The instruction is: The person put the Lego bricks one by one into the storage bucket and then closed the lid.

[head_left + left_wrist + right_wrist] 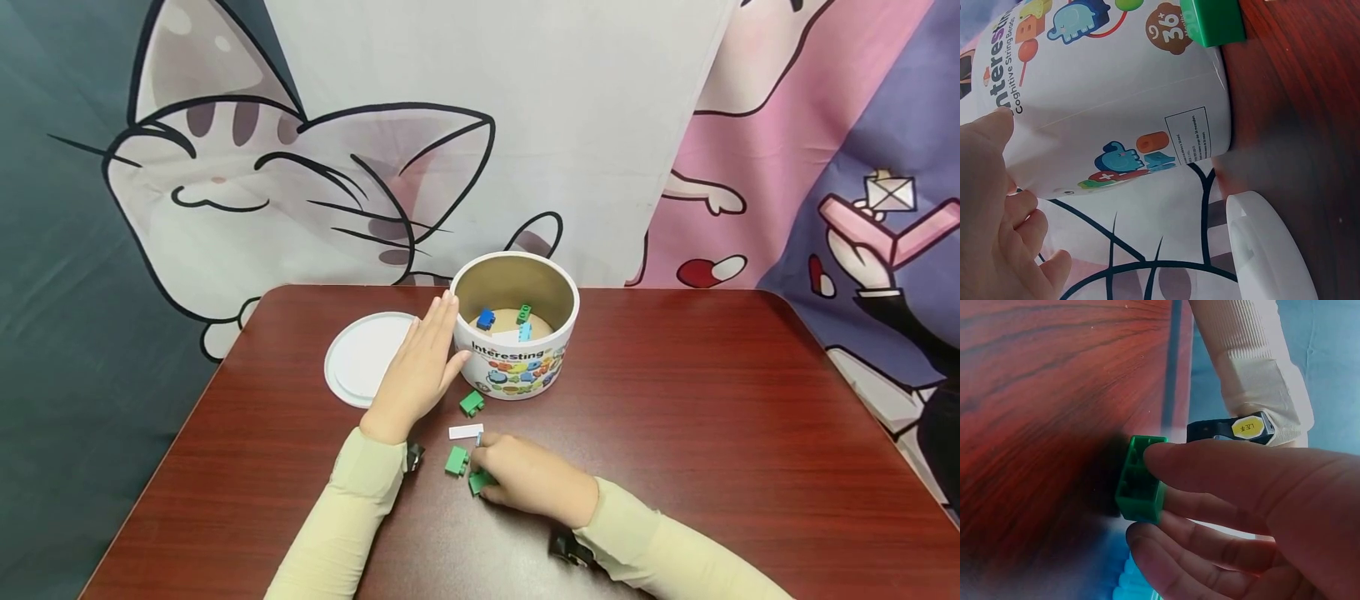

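Note:
A white printed bucket (517, 371) stands on the table with a blue brick (486, 319), a green brick (523, 314) and a light blue brick (525, 332) inside. My left hand (420, 358) rests against the bucket's left side, its fingers fairly straight and the thumb on the wall. Below the bucket, my right hand (532, 479) pinches a green toy brick (1138, 481) between thumb and fingers, hollow side showing in the right wrist view. Beside it lie a green brick (456, 461), another green brick (472, 403) near the bucket's base, and a white strip (466, 432).
Left of the bucket, a round white lid (362, 358) lies flat, partly behind my left hand. Light blue pieces (1132, 581) are near my right fingers, mostly hidden in the head view. A cartoon-printed cloth (585, 142) hangs behind the table's far edge.

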Available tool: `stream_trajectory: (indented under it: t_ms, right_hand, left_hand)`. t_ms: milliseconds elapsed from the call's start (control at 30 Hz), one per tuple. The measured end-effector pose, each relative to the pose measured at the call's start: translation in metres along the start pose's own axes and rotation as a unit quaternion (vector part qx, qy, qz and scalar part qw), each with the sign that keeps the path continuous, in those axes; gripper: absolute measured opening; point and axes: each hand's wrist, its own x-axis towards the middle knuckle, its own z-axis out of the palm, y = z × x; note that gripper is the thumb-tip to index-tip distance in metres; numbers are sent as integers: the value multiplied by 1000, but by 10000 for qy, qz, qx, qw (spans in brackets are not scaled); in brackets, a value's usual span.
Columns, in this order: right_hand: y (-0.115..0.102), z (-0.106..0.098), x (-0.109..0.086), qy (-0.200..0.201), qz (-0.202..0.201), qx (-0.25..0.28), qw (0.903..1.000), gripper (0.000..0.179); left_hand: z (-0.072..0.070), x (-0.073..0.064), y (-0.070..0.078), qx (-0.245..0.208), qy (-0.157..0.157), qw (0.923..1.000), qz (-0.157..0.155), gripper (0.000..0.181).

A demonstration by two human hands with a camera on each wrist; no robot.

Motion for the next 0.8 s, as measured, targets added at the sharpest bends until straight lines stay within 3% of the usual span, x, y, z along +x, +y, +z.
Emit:
stream_trajectory:
  t_ms: [233,467,800]
  right_hand:
    - [1,-3,-3,86,-14,338,9994,18]
    - [9,-8,-4,579,-162,471,9971,19]
    - [19,-22,-4,1126,212,932,9890,19]
  left_hand:
    - [-1,0,1,78,30,10000,34,73]
    - [-1,0,1,59,-9,10000,-8,73]
    - [0,0,1,35,53,10000,9,73]
